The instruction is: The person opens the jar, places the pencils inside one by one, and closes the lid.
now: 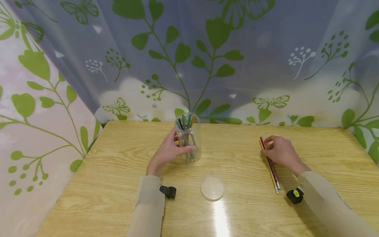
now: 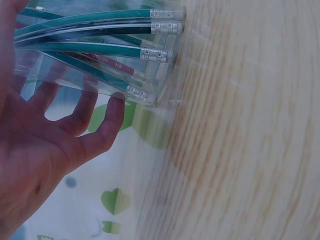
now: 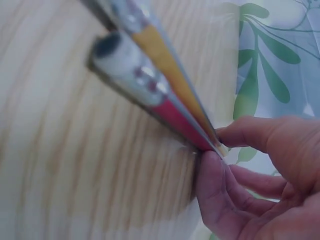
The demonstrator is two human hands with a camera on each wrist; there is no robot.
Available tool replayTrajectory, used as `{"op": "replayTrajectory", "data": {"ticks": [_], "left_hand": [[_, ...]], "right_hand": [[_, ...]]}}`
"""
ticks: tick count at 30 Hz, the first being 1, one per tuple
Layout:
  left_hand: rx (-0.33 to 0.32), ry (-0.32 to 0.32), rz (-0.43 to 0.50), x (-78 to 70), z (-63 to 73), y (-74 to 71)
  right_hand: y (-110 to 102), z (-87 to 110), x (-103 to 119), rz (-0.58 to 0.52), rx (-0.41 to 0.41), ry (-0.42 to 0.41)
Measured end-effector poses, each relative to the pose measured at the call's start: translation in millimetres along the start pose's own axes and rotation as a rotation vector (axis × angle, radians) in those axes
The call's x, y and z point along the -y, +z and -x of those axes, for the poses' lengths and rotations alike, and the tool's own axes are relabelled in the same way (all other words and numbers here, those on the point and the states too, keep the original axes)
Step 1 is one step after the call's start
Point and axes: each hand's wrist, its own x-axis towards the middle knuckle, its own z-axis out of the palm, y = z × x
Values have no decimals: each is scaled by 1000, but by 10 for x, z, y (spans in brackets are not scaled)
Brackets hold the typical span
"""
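My left hand (image 1: 170,149) grips a clear plastic jar (image 1: 197,141) from its left side, thumb across the front and fingers curled behind. Several pencils stand in the jar, mostly green, with a red one marked HB; in the left wrist view their silver ferrules (image 2: 165,27) sit at the jar's bottom. Over on the right, my right hand (image 1: 281,149) pinches a red pencil (image 1: 270,163) and a yellow pencil (image 1: 270,172) between thumb and fingers, near their far ends. The two lie side by side, eraser ends toward me. In the right wrist view the red pencil's eraser end (image 3: 125,65) looms close to the camera.
A round clear lid (image 1: 212,187) lies flat on the wooden table (image 1: 118,197), in front of the jar and between my forearms. A patterned curtain (image 1: 251,75) hangs right behind the table's far edge, with another patterned cloth (image 1: 35,131) on the left.
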Motion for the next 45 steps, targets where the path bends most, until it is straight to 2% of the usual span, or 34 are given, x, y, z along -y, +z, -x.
{"op": "replayTrajectory", "data": {"ticks": [5,11,19,25,35,41,45], "left_hand": [[-1,-9,4,-5,14,4],[1,2,-4,1,5,7],[4,-1,4,4,9,8],[6,-8,6,-6,23,11],[-1,13,-14,20,-6,13],[-1,-6,-9,3,1,11],[-5,-9,-9,-10,7,9]], "right_hand": [[-12,4,9,-99,44,79],[-9,-10,19,-126,48,119],[0,-15,22,-179,41,141],[-76,42,11,-182,19,104],[-285,143,142,-172,-87,58],[-396,238,259,-163,-239,-19],[-466,308,361,-209,-340,-52]]}}
